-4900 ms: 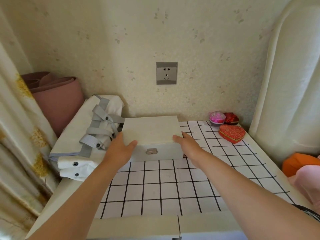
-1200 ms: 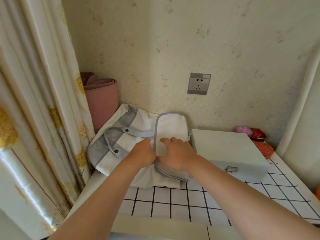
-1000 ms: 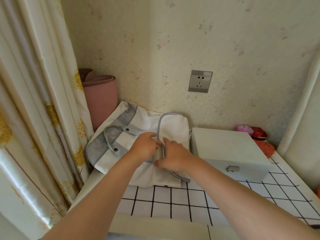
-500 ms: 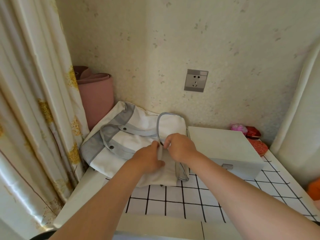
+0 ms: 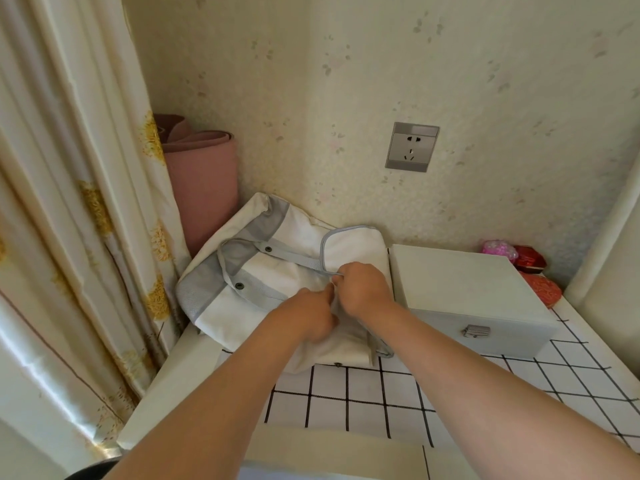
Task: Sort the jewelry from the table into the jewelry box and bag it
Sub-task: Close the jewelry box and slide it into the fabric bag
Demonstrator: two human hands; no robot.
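Observation:
A white canvas bag (image 5: 277, 271) with grey trim and straps lies at the table's back left, against the wall. Both hands meet on its near right part. My left hand (image 5: 308, 315) grips the white fabric of the bag. My right hand (image 5: 362, 289) pinches the grey-edged rim of the bag beside it. The closed white jewelry box (image 5: 464, 289) with a small metal clasp stands right of the bag, touching it.
A pink item (image 5: 498, 247), a dark red box (image 5: 530, 259) and a red heart-shaped box (image 5: 542, 289) sit behind the jewelry box. A pink rolled mat (image 5: 204, 181) stands in the corner. A curtain (image 5: 69, 202) hangs left. A checked cloth (image 5: 363, 400) covers the table.
Earlier both hands held the jewelry box; they went over to the bag. In the last second they drew together on the bag's grey-edged rim and lifted the fabric slightly.

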